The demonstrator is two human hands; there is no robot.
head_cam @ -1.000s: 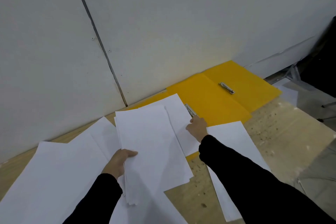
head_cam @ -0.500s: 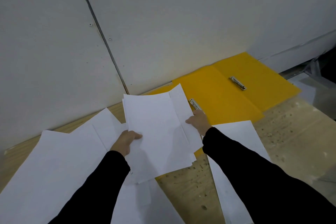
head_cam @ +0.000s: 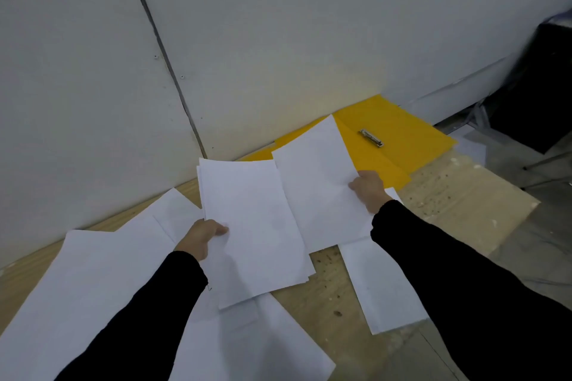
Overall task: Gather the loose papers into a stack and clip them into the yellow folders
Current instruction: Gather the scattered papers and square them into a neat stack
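**A:** Any writing to read?

**B:** The papers show plain white faces, and the yellow folder [head_cam: 402,130] is plain yellow with 1 metal clip [head_cam: 371,138] on it.

**A:** Where is the stack, and which way does it run?

**B:** The stack [head_cam: 257,226] is lifted above the table [head_cam: 464,204]. The left hand [head_cam: 202,237] grips its left edge, thumb on top and fingers curled underneath. Its long axis runs from the person toward the wall [head_cam: 278,40], leaning slightly left at the far end. The edges are ragged, not squared.

**A:** And the other hand?

**B:** The right hand [head_cam: 368,190] pinches the right edge of 1 sheet [head_cam: 315,182]. That sheet also runs lengthwise toward the wall, with its far corner over the folder and its left part behind the stack.

**A:** The folder?

**B:** It lies open at the foot of the wall, at the far right. The clip sits diagonally on it.

**A:** Room to move?

**B:** The wall closes the far side. Loose papers [head_cam: 93,272] cover the left of the table, and another sheet [head_cam: 380,288] lies under the right forearm. There is bare wood near the folder, out to the table's right edge.
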